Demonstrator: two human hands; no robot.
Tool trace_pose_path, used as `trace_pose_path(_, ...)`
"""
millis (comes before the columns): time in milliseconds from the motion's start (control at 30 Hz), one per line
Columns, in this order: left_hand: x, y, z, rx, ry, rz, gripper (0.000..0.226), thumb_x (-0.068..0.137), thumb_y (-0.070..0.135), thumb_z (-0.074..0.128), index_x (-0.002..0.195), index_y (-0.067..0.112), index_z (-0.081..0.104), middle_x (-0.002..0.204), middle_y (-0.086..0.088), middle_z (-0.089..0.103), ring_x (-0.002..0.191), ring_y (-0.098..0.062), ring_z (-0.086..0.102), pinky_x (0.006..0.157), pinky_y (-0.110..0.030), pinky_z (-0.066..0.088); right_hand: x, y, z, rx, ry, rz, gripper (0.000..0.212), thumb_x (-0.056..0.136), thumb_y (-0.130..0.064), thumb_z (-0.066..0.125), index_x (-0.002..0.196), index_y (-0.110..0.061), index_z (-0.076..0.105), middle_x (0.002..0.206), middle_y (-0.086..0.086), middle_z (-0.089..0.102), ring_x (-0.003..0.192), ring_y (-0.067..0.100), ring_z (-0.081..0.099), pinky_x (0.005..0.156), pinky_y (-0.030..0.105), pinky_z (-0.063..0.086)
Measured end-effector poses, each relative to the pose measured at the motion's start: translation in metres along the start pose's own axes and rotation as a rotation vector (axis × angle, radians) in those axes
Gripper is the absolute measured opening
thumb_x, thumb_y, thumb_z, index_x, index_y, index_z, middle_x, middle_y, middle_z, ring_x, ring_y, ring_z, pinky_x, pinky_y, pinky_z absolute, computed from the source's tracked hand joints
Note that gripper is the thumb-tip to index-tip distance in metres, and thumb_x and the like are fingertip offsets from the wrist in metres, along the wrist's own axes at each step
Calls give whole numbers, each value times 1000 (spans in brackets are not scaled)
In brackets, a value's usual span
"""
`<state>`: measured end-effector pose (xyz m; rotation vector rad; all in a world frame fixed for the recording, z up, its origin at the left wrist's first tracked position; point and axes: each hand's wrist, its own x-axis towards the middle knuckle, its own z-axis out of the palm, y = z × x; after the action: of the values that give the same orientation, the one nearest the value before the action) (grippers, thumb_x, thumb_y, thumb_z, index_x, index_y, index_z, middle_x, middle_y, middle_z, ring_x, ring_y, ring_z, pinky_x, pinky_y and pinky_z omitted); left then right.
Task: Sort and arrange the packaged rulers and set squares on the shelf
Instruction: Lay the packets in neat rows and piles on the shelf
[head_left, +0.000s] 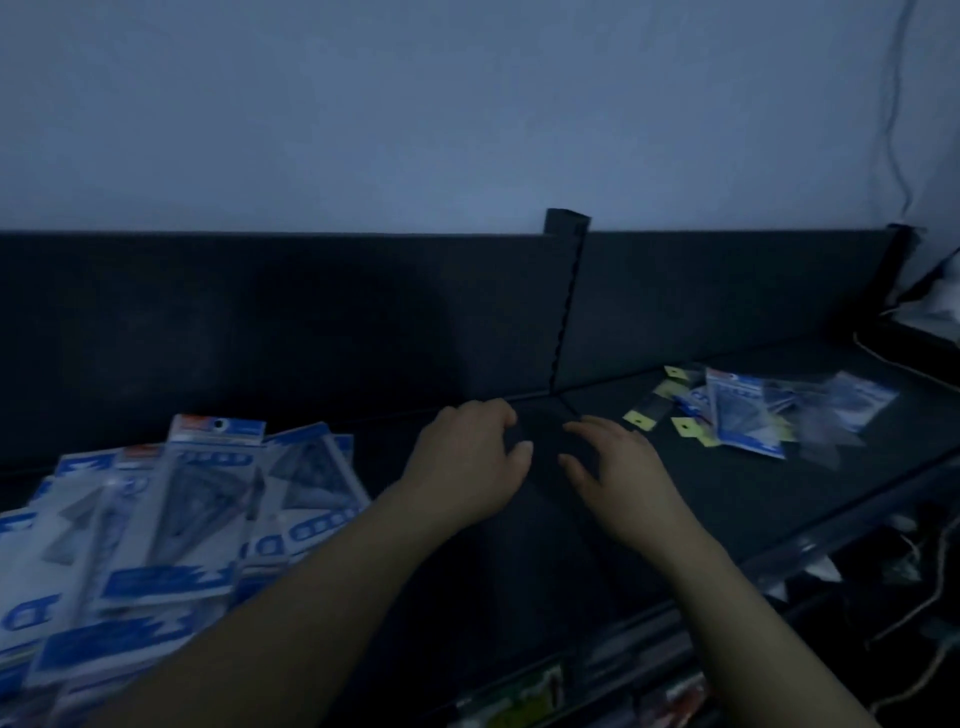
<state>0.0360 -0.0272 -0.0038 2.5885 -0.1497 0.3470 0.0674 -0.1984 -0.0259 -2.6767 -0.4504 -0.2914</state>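
Barely started, we reckon: big messy heap of packaged set squares (171, 519) on the shelf (779, 499) at left, smaller scatter (748, 415) at right. Our left hand (467, 462) and right hand (618, 478) sit close together mid-shelf, fingers loosely curled, apparently holding nothing.

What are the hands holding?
Cannot tell. The left hand and right hand curl over the dark shelf; nothing shows between them, but it is dim.
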Motion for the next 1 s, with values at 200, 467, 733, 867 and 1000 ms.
trace_pose_path(200,61,54,67,-86,-131,-40,36,94,39,50,123,19,54,121,2,58,108,-16,54,93,-33,46,17,110,-33,-53,-15,152,37,93,-26,55,127,-12,57,131,7,57,119,27,53,102,40,39)
trace_pose_path(467,129,98,153,-124,-174,-105,38,91,37,54,122,17,56,120,-4,57,107,-22,54,91,-36,48,46,246,-45,-219,-78,274,49,99,-33,40,145,-18,35,153,10,31,140,25,30,113,40,26)
trace_pose_path(733,190,117,198,14,-175,-161,47,93,37,53,132,13,47,136,-12,47,122,-30,45,101,-38,40,67,279,-42,-251,-102,109,43,102,-32,31,143,-25,37,151,-1,34,139,14,29,115,35,12)
trace_pose_path(867,211,121,206,56,-175,-120,38,90,28,59,124,9,55,128,-12,56,115,-28,53,91,-32,44,66,289,-44,-244,17,95,31,98,-27,38,121,-24,58,126,-5,58,116,15,52,110,37,26)
trace_pose_path(1000,227,127,196,48,-255,-233,37,86,30,66,112,4,59,114,-12,60,101,-25,59,68,-25,43,66,297,-44,-178,69,94,28,94,-27,44,110,-23,67,115,-5,65,105,17,57,101,39,38)
